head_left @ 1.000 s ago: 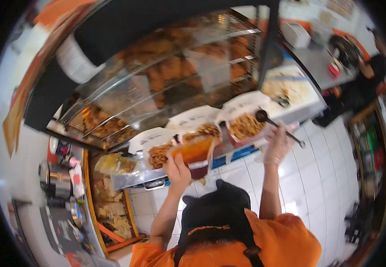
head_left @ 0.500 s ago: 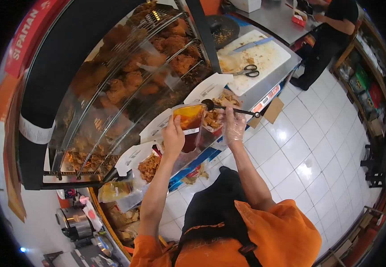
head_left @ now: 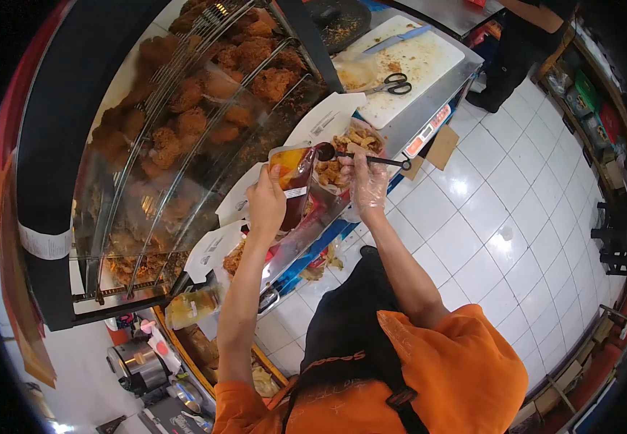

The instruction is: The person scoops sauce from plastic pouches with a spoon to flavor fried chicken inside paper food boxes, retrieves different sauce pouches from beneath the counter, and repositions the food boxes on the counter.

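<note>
My left hand (head_left: 266, 202) is closed round a clear container of red-orange sauce (head_left: 297, 177), which is tilted over the row of boxes. My right hand (head_left: 366, 181), in a clear plastic glove, grips a black spoon (head_left: 375, 159) by its handle. The spoon's bowl is at the container's upper right edge, with dark sauce showing in it. Below the spoon, an open paper box (head_left: 331, 119) holds fried chicken pieces (head_left: 333, 173). Another open box (head_left: 212, 249) with fried chicken (head_left: 234, 259) lies by my left forearm. A middle box is partly hidden behind the container.
A glass display case (head_left: 183, 145) of fried chicken stands at left. Beyond the boxes lie a white cutting board (head_left: 429, 69), scissors (head_left: 393, 85) and a blue knife (head_left: 398, 38). A digital scale (head_left: 427, 132) sits at the counter edge. A person in black (head_left: 523, 50) stands at far right.
The view has shifted, so the scene sits a little higher and further left. The sauce container looks more upright. Both hands keep their holds, with the spoon still at the container's edge.
</note>
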`<state>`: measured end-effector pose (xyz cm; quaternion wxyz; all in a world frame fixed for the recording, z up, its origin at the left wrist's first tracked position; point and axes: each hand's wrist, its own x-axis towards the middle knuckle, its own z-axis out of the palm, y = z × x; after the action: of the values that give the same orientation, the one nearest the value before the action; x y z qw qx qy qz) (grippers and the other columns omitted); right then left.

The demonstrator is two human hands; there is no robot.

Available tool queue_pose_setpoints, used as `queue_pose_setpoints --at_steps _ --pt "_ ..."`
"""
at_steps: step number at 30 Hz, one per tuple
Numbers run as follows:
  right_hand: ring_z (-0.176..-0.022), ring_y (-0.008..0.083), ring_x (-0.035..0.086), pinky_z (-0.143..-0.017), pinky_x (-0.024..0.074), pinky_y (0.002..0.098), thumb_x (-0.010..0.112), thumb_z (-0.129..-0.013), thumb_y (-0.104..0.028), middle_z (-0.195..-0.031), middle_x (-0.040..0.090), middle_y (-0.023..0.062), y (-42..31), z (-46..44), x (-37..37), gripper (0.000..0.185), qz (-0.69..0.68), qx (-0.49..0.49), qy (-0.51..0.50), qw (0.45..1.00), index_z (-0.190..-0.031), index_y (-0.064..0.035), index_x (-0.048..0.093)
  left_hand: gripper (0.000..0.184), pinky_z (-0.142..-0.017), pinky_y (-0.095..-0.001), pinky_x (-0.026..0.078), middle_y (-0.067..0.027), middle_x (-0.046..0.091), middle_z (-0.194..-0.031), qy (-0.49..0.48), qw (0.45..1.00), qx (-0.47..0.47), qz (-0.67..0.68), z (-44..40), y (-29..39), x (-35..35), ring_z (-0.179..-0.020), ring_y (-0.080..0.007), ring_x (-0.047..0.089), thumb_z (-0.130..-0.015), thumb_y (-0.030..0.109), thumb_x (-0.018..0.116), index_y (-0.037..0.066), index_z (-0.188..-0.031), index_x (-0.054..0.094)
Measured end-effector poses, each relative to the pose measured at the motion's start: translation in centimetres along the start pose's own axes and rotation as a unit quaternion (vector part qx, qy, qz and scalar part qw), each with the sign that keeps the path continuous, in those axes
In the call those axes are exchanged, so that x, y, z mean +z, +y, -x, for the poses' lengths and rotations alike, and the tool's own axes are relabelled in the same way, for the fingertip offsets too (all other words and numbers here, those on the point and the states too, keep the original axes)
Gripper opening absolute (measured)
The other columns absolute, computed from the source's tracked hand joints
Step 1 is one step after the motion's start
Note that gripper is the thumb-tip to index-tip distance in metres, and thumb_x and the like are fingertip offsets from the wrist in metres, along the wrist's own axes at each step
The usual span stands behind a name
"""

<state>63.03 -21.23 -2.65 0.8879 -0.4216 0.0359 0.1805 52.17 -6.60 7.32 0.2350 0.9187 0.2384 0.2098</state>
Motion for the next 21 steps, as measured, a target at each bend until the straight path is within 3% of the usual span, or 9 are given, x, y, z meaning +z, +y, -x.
queue_pose_setpoints --at_steps 2,5,8,11,17,21 --pt "-0.063 0.0125 0.061 -0.057 0.0532 0.0263 0.058 -0.1 -0.026 -0.087 0.071 0.0137 0.2 -0.5 -0.1 0.032 -0.004 -0.005 0.004 1.0 -0.101 0.0058 0.062 0.027 -0.063 -0.0491 0.047 -0.0271 0.063 -0.075 -0.019 1.0 0.004 -0.004 0.1 0.1 0.0 -0.07 -0.0468 0.062 -0.104 0.021 0.044 -0.003 -0.106 0.058" --pt "-0.065 0.013 0.061 -0.057 0.0526 0.0261 0.06 -0.099 -0.025 -0.088 0.07 0.0138 0.1 -0.9 -0.3 0.029 -0.017 0.006 0.014 1.0 -0.103 0.0045 0.061 0.028 -0.063 -0.0495 0.047 -0.0269 0.063 -0.074 0.044 0.997 0.045 -0.047 0.8 -1.9 1.8 -0.071 -0.0471 0.062 -0.104 0.021 0.045 -0.004 -0.105 0.058" --pt "-0.067 0.0131 0.06 -0.057 0.0513 0.0261 0.061 -0.098 -0.022 -0.087 0.069 0.012 -0.5 -1.0 -0.2 0.026 -0.049 0.04 0.008 0.998 -0.107 0.0018 0.059 0.029 -0.061 -0.0482 0.048 -0.0262 0.062 -0.072 0.101 0.992 0.073 0.004 1.4 -1.7 3.0 -0.069 -0.046 0.062 -0.103 0.021 0.046 -0.005 -0.102 0.059" --pt "-0.067 0.0132 0.06 -0.057 0.0519 0.0265 0.062 -0.098 -0.022 -0.087 0.068 0.0116 -1.2 -0.9 0.1 0.025 -0.051 0.034 0.014 0.998 -0.106 0.0007 0.059 0.03 -0.058 -0.0462 0.048 -0.0255 0.062 -0.072 0.091 0.994 0.018 0.054 1.9 -1.2 3.0 -0.066 -0.0453 0.062 -0.103 0.021 0.047 -0.005 -0.099 0.061" --pt "-0.067 0.013 0.061 -0.058 0.0529 0.0266 0.063 -0.097 -0.023 -0.087 0.069 0.0118 -2.3 -1.7 -0.3 0.023 -0.026 0.034 -0.002 0.999 -0.104 -0.0005 0.06 0.031 -0.056 -0.0458 0.047 -0.0251 0.062 -0.069 0.126 0.99 0.004 0.068 1.9 -1.3 3.2 -0.065 -0.0451 0.062 -0.104 0.023 0.046 -0.004 -0.101 0.06" --pt "-0.067 0.0129 0.062 -0.058 0.0528 0.0265 0.064 -0.097 -0.022 -0.088 0.07 0.0123 -2.1 -1.5 -0.1 0.024 -0.005 0.035 0.002 0.999 -0.105 0.0001 0.061 0.036 -0.057 -0.0482 0.046 -0.0263 0.06 -0.067 0.076 0.996 0.035 0.034 1.8 -1.6 3.2 -0.065 -0.0465 0.061 -0.104 0.028 0.044 -0.005 -0.104 0.059"
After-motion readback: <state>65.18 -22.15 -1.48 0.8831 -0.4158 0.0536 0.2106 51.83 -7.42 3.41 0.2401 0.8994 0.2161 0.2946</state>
